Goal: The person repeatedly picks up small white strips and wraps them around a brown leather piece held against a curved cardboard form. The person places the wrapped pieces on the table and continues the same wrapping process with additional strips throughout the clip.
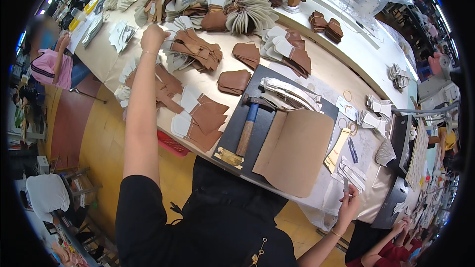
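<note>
— Left hand (154,38)?
— Half past ten, curled; can't tell grasp. Layered brown-and-white leather pieces (198,49) beside it, eleven o'clock.
— Right hand (350,198)?
— Four o'clock, pinching slim flat grey piece (346,183).

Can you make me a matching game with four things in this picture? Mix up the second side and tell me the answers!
Things:
1. Hammer
2. Left hand
3. Big sheet
4. Right hand

Clues:
A. plain brown
B. holding a thin grey thing
C. wooden and blue
D. beside a pale-and-brown pile

Pairs: 1-C, 2-D, 3-A, 4-B.
</note>
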The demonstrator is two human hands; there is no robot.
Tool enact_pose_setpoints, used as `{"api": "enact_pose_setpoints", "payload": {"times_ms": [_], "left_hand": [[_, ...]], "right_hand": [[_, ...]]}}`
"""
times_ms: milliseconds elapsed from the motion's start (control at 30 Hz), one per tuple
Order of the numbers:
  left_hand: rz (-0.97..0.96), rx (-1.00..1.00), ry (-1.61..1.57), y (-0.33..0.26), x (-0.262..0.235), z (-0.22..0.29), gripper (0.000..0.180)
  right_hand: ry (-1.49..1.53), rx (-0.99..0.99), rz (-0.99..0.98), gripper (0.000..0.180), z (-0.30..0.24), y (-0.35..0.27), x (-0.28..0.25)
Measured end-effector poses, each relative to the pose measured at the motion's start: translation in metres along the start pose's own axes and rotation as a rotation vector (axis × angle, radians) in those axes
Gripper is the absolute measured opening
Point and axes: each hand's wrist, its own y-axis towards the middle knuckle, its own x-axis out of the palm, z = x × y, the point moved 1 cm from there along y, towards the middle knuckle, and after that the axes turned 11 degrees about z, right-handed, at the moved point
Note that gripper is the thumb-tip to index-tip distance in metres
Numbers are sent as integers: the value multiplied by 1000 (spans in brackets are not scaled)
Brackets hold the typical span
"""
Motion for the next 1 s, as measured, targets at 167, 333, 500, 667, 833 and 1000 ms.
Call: {"api": "enact_pose_setpoints", "payload": {"times_ms": [167, 333, 500, 667, 833, 1000], "left_hand": [[62, 196, -71, -21, -23, 32, 21], [-226, 310, -504, -71, -53, 99, 19], [-656, 395, -919, -168, -103, 177, 14], [-550, 506, -1244, -192, -127, 203, 9], [-77, 689, -454, -124, -78, 152, 36], [-203, 764, -81, -114, -15, 94, 41]], "right_hand": [[51, 5, 8, 20, -2, -2, 7], [31, 2, -12, 21, -18, 2, 17], [164, -17, -1, 22, -36, 1, 24], [222, -12, -5, 22, -46, -3, 14], [258, 16, -32, 22, -46, -7, 10], [287, 18, -63, 22, -50, -8, 21]]}}
